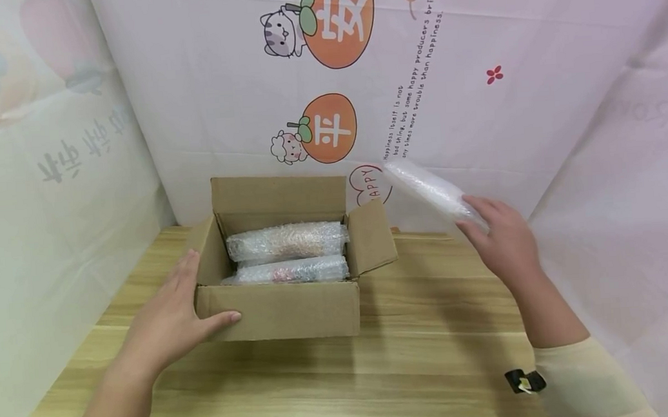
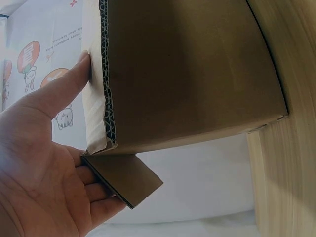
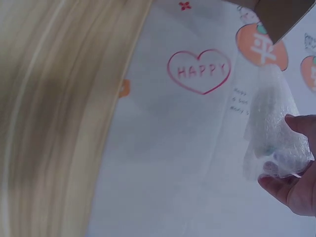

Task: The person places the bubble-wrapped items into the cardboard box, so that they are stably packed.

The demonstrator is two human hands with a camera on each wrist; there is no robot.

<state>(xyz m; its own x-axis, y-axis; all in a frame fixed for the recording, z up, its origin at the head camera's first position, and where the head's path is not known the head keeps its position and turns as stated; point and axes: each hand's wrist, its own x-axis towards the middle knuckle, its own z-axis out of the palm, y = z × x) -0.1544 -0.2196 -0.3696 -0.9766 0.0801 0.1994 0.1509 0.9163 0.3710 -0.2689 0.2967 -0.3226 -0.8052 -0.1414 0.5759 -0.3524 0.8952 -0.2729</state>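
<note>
An open cardboard box [image 1: 283, 310] stands on the wooden table, holding two bubble-wrapped bundles, one behind [image 1: 286, 241] and one in front [image 1: 292, 271]. My left hand [image 1: 164, 320] holds the box's front left corner. In the left wrist view its thumb lies on the front flap [image 2: 96, 113] and its fingers are behind the side flap [image 2: 126, 180]. To the right of the box, raised above the table, my right hand [image 1: 505, 238] grips one end of another bubble-wrapped bundle [image 1: 428, 189]. In the right wrist view, thumb and fingers pinch its wrap [image 3: 276, 123]; the contents are unclear.
The box's flaps are spread outward, the right one [image 1: 373, 238] leaning over the table [image 1: 430, 331]. A white printed sheet [image 1: 480, 133] hangs behind the table, and similar sheets [image 1: 79, 220] close in the left and right sides.
</note>
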